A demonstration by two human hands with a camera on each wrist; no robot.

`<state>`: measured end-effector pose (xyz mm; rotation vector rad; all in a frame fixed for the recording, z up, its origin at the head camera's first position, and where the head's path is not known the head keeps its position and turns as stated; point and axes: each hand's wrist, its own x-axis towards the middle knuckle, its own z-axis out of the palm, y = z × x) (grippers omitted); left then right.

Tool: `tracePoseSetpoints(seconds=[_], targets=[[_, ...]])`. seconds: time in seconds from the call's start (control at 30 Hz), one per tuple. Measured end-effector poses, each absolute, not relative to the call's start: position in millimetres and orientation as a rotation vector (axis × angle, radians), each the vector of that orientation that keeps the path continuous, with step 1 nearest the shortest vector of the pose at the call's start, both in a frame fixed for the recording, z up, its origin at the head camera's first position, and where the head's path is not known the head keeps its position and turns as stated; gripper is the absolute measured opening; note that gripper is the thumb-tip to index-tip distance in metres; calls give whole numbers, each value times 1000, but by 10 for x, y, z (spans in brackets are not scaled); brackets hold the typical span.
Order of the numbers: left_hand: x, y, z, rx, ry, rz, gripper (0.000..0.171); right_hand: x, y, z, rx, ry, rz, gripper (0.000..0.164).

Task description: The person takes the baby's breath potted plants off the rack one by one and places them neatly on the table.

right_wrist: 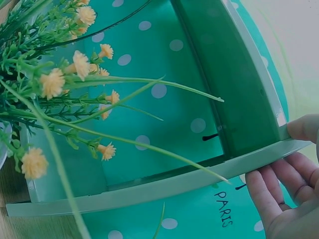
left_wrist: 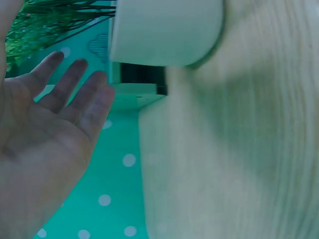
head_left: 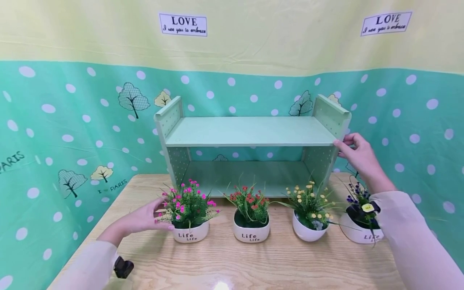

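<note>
A pale green two-tier shelf stands at the back of the table. My right hand grips the edge of its right side panel, thumb in front; in the right wrist view the fingers lie along the panel's outer face. At the left, my left hand reaches beside a white pot of pink flowers, thumb tip right at the rim. The left wrist view shows that hand's fingers spread and relaxed, with the pot above them.
To the right stand a white pot with red flowers, one with yellow flowers and one with purple flowers, partly behind the right sleeve. The wooden table meets a dotted green curtain behind.
</note>
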<state>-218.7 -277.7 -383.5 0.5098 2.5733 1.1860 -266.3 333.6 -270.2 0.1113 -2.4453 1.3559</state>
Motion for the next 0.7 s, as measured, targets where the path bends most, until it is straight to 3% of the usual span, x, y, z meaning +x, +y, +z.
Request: tracePoseSetpoints(seconds=[0.7], targets=[[-2358, -2599, -3270, 777, 2632, 1301, 73, -2667, 3337, -2725, 99, -2456, 1390, 52]])
